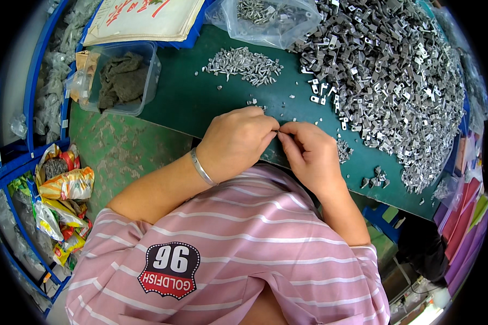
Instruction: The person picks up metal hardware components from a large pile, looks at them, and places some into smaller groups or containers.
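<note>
My left hand (239, 136), with a silver bangle (201, 168) at its wrist, meets my right hand (312, 154) at the near edge of the green tabletop (179, 103). Thumb and forefinger are pinched on both hands, and the fingertips come together around a tiny dark piece (277, 132), too small to make out. Beyond the hands lies a heap of small silvery metal pins (245, 65). A huge pile of small bent metal brackets (385, 70) spreads over the right side. Beside my right hand is a little cluster of small metal parts (343, 151).
A clear plastic tub (149, 89) with a dark grey cloth stands at the left edge. Behind it are papers (141, 21) on a blue tray. A clear bag (274, 33) holds more metal pins. Several darker parts (375, 178) lie front right. Blue shelving (30, 81) rises left.
</note>
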The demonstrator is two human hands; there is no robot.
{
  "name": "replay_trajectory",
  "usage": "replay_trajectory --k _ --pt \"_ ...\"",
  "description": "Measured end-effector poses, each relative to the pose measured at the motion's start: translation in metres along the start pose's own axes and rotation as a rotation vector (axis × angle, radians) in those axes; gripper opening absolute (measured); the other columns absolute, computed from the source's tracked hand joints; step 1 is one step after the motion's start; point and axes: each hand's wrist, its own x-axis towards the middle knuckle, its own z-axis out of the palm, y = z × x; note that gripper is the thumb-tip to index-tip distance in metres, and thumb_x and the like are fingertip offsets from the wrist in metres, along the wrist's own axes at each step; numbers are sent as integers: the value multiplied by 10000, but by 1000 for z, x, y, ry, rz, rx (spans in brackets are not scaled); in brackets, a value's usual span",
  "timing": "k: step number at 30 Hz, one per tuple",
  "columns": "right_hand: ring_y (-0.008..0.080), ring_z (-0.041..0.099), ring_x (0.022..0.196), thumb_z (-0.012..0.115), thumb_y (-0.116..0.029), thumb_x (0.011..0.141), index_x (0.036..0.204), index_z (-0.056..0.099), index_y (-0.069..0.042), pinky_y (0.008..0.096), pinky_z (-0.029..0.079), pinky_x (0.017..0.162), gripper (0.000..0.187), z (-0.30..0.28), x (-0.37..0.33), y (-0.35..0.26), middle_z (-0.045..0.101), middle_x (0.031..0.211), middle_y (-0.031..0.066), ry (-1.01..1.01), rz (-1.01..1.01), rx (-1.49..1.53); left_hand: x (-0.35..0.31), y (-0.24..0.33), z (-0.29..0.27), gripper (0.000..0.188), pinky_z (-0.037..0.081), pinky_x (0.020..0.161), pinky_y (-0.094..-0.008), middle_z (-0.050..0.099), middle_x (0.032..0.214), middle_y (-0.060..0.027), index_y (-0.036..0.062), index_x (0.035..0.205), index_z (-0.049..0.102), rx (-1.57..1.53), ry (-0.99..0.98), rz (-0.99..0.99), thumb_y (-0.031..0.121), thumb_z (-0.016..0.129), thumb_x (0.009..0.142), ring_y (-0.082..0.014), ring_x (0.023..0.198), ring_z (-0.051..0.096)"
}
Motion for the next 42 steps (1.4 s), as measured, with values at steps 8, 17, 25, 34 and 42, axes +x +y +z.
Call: replay_trajectory --k 8,17,25,34,42 --pt "101 421 495 695 -34 803 881 679 -17 251 368 484 80 -15 -3 -14 484 576 24 -7 190 305 3 7 -8 86 399 513 -310 513 646 -66 26 838 673 -236 39 -58 12 706 760 -185 553 491" --pt "113 470 505 709 -43 797 884 680 -20 265 395 489 95 -17 -3 -15 560 632 54 22 151 276 4 13 -14 98 351 491 -291 471 612 -41 24 830 676 -300 -26 -151 22 724 744 -132 520 426" --pt "147 575 578 674 -27 819 862 662 -3 267 452 535 51 -43 -20 2 638 722 87 98 130 204 3 17 -20 100 343 504 -251 511 643 -19 24 836 692 -392 -83 -236 29 742 750 -87 541 418" --pt "227 580 559 672 -22 806 890 669 -2 299 451 534 86 -83 -39 16 624 703 131 160 264 -213 -9 -12 -40 96 341 505 -229 528 659 -7 15 876 696 -201 45 -306 38 717 786 -68 558 448" --pt "295 600 603 672 -14 779 944 681 -53 363 482 540 169 -2 10 -20 616 709 116 -105 -200 -229 -17 -9 -17 106 449 554 -353 556 680 -105 26 866 676 -2 39 -108 49 706 767 -259 606 562"
